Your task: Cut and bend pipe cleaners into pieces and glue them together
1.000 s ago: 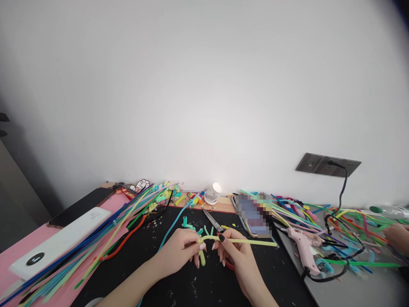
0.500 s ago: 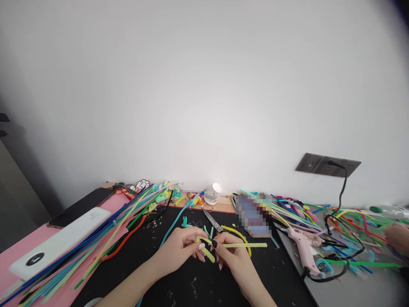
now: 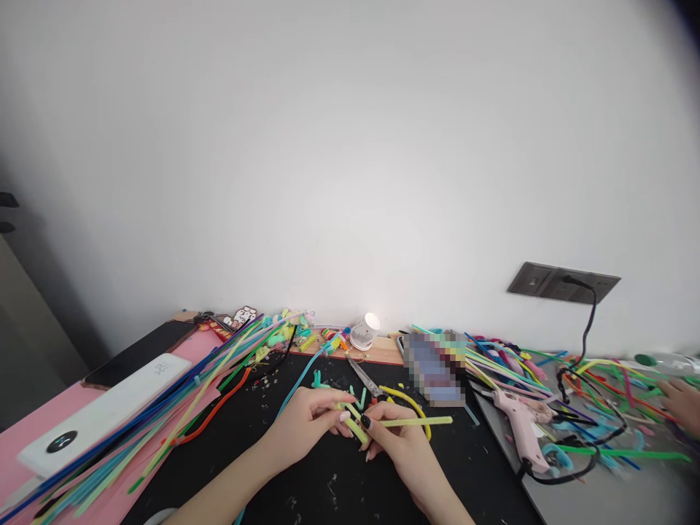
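Both my hands meet over the black mat and pinch one pale yellow pipe cleaner. My left hand grips its bent, doubled end between thumb and fingers. My right hand, with dark nails, is closed round the stem, which sticks out to the right. A darker yellow curved pipe cleaner lies just behind my right hand, and scissors lie beyond the fingers.
Long coloured pipe cleaners fan across the pink mat by a white power bank. A phone, a pink glue gun with a black cable, and more pipe cleaners crowd the right. Another person's hand rests at far right.
The pale yellow stem has been drawn leftward through my right hand, so less sticks out. Its short end is folded tighter against the stem. The other person's hand moved slightly.
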`<move>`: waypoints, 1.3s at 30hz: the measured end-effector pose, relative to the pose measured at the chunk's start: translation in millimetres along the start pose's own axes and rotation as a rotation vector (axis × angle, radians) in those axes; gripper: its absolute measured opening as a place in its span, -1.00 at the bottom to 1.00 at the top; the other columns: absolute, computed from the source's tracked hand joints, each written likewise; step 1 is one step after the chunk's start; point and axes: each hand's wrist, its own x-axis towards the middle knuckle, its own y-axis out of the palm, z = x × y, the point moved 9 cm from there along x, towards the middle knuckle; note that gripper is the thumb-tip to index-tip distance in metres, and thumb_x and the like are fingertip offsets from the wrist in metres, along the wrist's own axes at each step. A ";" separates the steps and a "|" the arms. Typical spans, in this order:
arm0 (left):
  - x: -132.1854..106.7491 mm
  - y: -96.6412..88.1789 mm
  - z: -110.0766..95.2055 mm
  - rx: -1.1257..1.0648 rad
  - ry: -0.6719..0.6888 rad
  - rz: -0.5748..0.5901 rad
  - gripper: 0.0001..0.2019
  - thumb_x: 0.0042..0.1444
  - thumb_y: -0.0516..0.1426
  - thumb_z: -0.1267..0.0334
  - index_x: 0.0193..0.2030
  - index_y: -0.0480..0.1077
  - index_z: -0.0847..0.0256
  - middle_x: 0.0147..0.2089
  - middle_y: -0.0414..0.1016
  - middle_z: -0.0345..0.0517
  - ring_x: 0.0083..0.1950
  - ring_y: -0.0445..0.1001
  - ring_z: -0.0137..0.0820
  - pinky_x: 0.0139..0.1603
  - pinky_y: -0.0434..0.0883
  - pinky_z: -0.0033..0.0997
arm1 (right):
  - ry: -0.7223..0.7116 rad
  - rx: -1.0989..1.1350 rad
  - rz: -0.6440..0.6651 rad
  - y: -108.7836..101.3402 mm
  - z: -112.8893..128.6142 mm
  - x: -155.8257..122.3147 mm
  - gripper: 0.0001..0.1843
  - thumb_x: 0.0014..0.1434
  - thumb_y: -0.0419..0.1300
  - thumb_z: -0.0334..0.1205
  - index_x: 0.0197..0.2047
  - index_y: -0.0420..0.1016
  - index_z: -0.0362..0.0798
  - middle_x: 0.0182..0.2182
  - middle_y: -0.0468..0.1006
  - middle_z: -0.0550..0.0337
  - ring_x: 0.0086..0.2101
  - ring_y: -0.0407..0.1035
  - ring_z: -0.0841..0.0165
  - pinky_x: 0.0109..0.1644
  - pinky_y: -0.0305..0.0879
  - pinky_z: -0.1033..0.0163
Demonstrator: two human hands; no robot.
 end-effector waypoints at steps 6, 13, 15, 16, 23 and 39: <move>0.0 -5.5 2.6 0.001 -0.034 -0.048 -0.76 0.01 0.09 0.28 -0.21 0.48 0.31 -0.37 0.57 -0.04 -0.34 0.54 -0.27 -0.32 0.45 -0.37 | 0.068 0.005 -0.027 -2.4 -6.7 0.7 -0.72 -0.05 0.23 -0.08 -0.49 0.46 -0.17 -0.64 0.45 0.17 -0.62 0.35 0.42 -0.53 0.33 0.32; 0.5 -11.2 2.7 0.006 -0.013 -0.084 -0.76 0.03 0.08 0.25 -0.25 0.49 0.32 -0.35 0.56 -0.02 -0.35 0.54 -0.26 -0.34 0.47 -0.38 | 0.134 0.157 -0.044 -0.6 -5.4 -2.1 -0.66 -0.04 0.23 -0.03 -0.40 0.51 -0.19 -0.52 0.52 0.07 -0.62 0.37 0.46 -0.55 0.31 0.38; 0.3 -10.9 -1.0 0.022 0.001 -0.091 -0.77 0.04 0.07 0.24 -0.31 0.50 0.33 -0.42 0.55 -0.04 -0.39 0.54 -0.28 -0.37 0.46 -0.40 | 0.148 0.221 -0.061 -0.5 -5.8 -2.0 -0.63 -0.07 0.25 -0.04 -0.33 0.52 -0.21 -0.51 0.51 0.07 -0.60 0.37 0.46 -0.54 0.31 0.39; 0.3 -10.3 -2.7 0.032 0.008 -0.090 -0.77 0.04 0.07 0.24 -0.34 0.49 0.34 -0.45 0.54 -0.05 -0.41 0.54 -0.29 -0.38 0.45 -0.42 | 0.152 0.246 -0.071 -0.9 -6.2 -1.8 -0.62 -0.08 0.27 -0.04 -0.31 0.52 -0.22 -0.51 0.51 0.06 -0.60 0.37 0.46 -0.54 0.32 0.39; 1.5 -6.1 -3.0 0.057 0.038 -0.062 -0.78 0.04 0.07 0.24 -0.31 0.48 0.30 -0.36 0.54 -0.06 -0.38 0.53 -0.32 -0.36 0.45 -0.45 | 0.167 0.287 -0.156 -9.6 -11.0 -0.5 -0.69 -0.24 0.38 -0.18 -0.45 0.48 -0.21 -0.57 0.52 0.12 -0.62 0.36 0.49 -0.53 0.34 0.41; 1.2 -13.2 -3.6 -0.097 0.018 -0.118 -0.86 0.02 0.11 0.23 -0.40 0.36 0.28 -0.51 0.42 -0.21 -0.49 0.49 -0.39 -0.44 0.36 -0.47 | 0.111 0.350 -0.171 -10.5 -2.2 -1.9 -0.68 -0.16 0.34 -0.12 -0.50 0.34 -0.16 -0.58 0.53 0.11 -0.64 0.37 0.49 -0.55 0.31 0.41</move>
